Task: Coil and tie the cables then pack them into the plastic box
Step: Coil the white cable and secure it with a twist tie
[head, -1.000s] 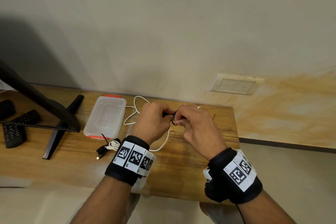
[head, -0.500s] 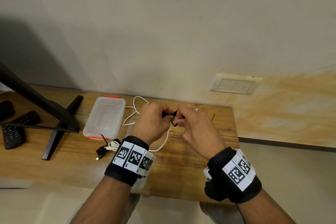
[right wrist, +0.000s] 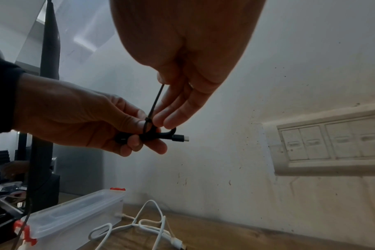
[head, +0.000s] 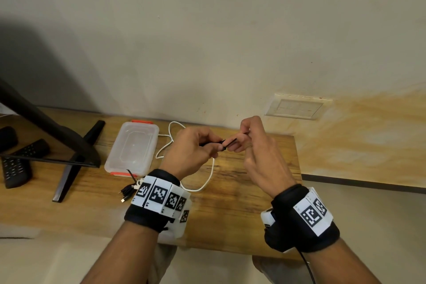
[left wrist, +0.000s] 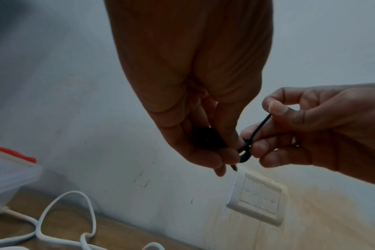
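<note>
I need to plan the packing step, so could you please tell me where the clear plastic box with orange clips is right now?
In the head view the clear plastic box with orange clips sits closed on the wooden table, left of the loose white cable.

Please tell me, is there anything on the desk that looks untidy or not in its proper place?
Yes. The white cable sprawls uncoiled across the desk beside the plastic box, whose lid is on. A tied cable bundle lies outside the box. Nothing looks damaged or spilled.

Left hand point(head: 191, 150) fingers curled, gripping; right hand point(head: 258, 145) raised beside it, thumb-forefinger apparently pinching.
</note>
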`<state>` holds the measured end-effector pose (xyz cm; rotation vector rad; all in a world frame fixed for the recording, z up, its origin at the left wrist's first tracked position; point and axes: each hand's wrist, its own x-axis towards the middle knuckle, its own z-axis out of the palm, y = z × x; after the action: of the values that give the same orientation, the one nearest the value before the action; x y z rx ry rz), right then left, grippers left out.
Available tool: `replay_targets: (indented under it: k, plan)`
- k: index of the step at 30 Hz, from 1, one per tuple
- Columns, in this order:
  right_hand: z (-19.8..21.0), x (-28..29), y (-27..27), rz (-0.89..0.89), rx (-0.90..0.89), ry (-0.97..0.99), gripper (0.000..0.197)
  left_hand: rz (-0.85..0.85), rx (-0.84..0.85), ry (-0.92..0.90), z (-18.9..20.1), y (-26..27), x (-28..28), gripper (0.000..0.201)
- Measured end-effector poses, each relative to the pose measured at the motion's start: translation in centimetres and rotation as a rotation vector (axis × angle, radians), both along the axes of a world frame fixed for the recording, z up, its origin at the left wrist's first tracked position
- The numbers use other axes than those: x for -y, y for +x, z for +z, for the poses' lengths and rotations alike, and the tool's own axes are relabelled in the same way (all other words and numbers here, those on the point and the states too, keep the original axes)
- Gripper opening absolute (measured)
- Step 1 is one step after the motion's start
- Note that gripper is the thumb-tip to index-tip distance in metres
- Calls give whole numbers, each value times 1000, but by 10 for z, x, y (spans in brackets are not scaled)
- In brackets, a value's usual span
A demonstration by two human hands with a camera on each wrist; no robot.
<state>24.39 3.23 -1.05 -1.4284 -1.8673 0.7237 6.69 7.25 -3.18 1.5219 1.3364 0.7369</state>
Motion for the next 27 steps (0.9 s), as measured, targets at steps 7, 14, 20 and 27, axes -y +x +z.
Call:
replay_targets:
  k: [7,14,20,27]
  plan:
    - [8,-2,-1,-21,-185,-20,14,-66,170,-117,7,-7,-3,12]
    - [5,1,-6,-54,6,1,30,-121,94,-59,7,-6,1,6]
    - [9,8,-20,-65,165,182,27,-118,-166,25,4,2,4,22]
    - [9,4,-27,-72,233,250,20,-78,-297,68,8,15,9,33]
